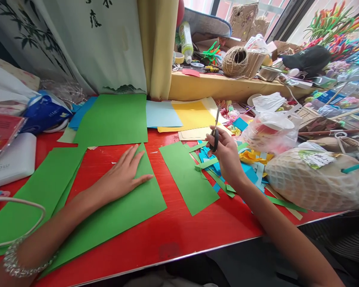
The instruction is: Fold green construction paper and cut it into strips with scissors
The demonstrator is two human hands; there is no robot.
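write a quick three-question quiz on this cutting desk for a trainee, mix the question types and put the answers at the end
1. Short answer: what tool does the right hand hold?
2. True or false: the left hand rests on a yellow sheet.
3. Fill in the blank: the beaded bracelet is worn on the ____ wrist.

Key
1. Scissors, with black handles.
2. False; it rests on a green sheet.
3. Left.

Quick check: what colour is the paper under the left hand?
Green: the paper under the left hand shows best in the head view.
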